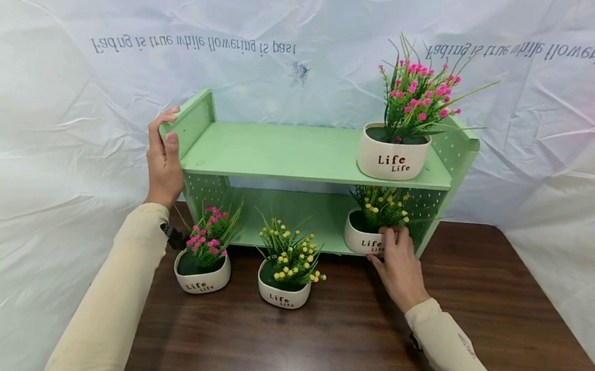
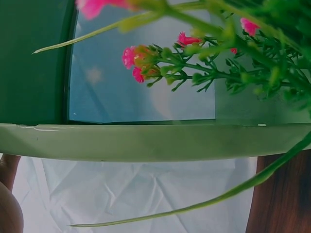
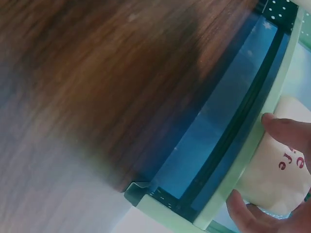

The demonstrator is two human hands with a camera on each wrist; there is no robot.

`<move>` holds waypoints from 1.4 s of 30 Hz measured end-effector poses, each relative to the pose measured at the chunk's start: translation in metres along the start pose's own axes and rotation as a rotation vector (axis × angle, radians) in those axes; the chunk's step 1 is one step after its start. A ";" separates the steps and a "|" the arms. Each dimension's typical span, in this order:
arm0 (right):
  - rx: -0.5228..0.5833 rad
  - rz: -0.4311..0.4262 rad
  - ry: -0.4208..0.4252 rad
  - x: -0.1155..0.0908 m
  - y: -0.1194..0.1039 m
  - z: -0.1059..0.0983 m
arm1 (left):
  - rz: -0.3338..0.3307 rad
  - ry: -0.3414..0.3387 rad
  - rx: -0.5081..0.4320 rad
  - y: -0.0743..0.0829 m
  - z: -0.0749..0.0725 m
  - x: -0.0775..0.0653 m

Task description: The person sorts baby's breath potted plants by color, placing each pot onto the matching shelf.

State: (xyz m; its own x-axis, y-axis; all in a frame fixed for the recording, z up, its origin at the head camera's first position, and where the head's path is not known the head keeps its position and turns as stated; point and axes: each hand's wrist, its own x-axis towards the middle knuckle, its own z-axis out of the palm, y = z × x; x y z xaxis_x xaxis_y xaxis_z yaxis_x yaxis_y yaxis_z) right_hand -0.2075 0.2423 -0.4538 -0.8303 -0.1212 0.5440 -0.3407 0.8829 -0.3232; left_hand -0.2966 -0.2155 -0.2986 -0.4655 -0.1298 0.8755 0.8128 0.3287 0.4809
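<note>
My left hand (image 1: 165,164) holds the left side panel of a green two-tier shelf (image 1: 279,148), fingers outside and thumb at its front edge. Only part of that hand (image 2: 7,199) shows in the left wrist view. On the lower tier at the right, my right hand (image 1: 399,270) grips a white "Life" pot (image 1: 362,239) of yellow artificial flowers. In the right wrist view, spread fingertips (image 3: 238,206) and thumb touch the pot (image 3: 274,177) on either side. Above it, a white pot of pink flowers (image 1: 391,159) stands on the upper tier.
Two more white pots stand on the brown wooden table (image 1: 271,350) before the shelf: pink flowers (image 1: 203,275) at left, below my left wrist, and yellow flowers (image 1: 283,294) in the middle. A pale printed cloth (image 1: 293,6) hangs behind.
</note>
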 end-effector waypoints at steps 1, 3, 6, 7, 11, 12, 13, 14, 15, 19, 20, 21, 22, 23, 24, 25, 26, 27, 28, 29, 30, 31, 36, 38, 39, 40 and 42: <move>-0.003 -0.005 0.005 0.000 0.001 0.000 | 0.000 0.000 -0.002 0.000 0.000 0.000; -0.008 -0.015 0.016 0.000 0.002 0.001 | 0.001 0.000 -0.004 0.000 0.001 0.000; -0.009 -0.021 0.024 0.001 0.004 0.002 | 0.004 -0.001 0.000 -0.001 0.002 0.000; -0.010 -0.021 0.024 0.001 0.004 0.003 | 0.000 -0.001 -0.001 -0.001 0.002 0.000; -0.007 -0.017 0.018 0.002 0.005 0.004 | -0.005 0.000 -0.002 -0.001 0.001 -0.001; -0.006 -0.016 0.017 0.003 0.006 0.005 | -0.006 0.000 -0.004 -0.001 0.001 -0.001; -0.006 -0.017 0.017 0.003 0.006 0.005 | -0.005 -0.001 -0.005 -0.001 0.001 -0.001; -0.007 -0.020 0.019 0.003 0.005 0.005 | -0.001 -0.001 -0.003 -0.001 0.000 -0.001; -0.009 -0.023 0.022 0.003 0.005 0.005 | 0.002 -0.001 0.000 -0.001 0.000 0.000; -0.021 -0.039 0.036 0.003 0.005 0.004 | 0.008 0.001 0.003 0.001 0.000 0.000; -0.025 -0.042 0.039 0.003 0.005 0.004 | 0.009 0.002 0.004 0.001 0.000 0.001; -0.027 -0.043 0.041 0.003 0.004 0.004 | 0.010 0.003 0.002 0.002 0.000 0.001; -0.029 -0.045 0.041 0.003 0.004 0.003 | 0.008 0.003 -0.002 0.002 0.000 0.001; -0.031 -0.045 0.039 0.003 0.004 0.003 | 0.006 0.003 -0.005 0.002 0.000 0.001; -0.031 -0.045 0.036 0.003 0.004 0.003 | 0.007 0.002 -0.005 0.002 0.000 0.001; -0.031 -0.043 0.032 0.003 0.004 0.002 | 0.006 0.002 -0.005 0.003 0.000 0.001; -0.031 -0.041 0.027 0.003 0.004 0.002 | 0.008 0.001 -0.005 0.003 0.001 0.000; -0.031 -0.039 0.023 0.002 0.004 0.002 | 0.008 0.001 -0.005 0.003 0.001 0.000; -0.029 -0.038 0.017 0.002 0.004 0.002 | 0.009 0.000 -0.004 0.003 0.001 0.000; -0.026 -0.035 0.013 0.002 0.004 0.002 | 0.009 0.000 -0.002 0.003 0.000 0.000; -0.022 -0.033 0.010 0.002 0.004 0.002 | 0.010 0.001 -0.001 0.002 0.000 -0.001; -0.020 -0.032 0.007 0.002 0.004 0.002 | 0.008 0.001 -0.001 0.002 0.000 -0.001; 0.000 -0.031 0.005 0.002 0.005 0.002 | 0.000 0.000 -0.001 0.002 0.000 -0.001; 0.007 -0.028 0.008 0.002 0.005 0.001 | -0.001 -0.003 -0.001 0.002 0.000 -0.001; 0.010 -0.025 0.008 0.002 0.005 0.001 | 0.001 -0.004 0.000 0.001 0.000 -0.001; 0.016 -0.023 0.008 0.002 0.005 0.001 | 0.002 -0.004 0.000 0.001 0.000 0.000; 0.024 -0.017 0.008 0.002 0.006 0.001 | 0.002 -0.004 -0.004 0.001 0.000 0.000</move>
State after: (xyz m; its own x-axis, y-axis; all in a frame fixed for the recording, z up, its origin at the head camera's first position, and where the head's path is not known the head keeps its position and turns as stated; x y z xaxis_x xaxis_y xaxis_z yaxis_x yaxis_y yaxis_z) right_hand -0.2113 0.2466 -0.4553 -0.8208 -0.1324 0.5557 -0.3652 0.8697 -0.3321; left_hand -0.2957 -0.2153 -0.2986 -0.4654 -0.1254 0.8762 0.8150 0.3255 0.4794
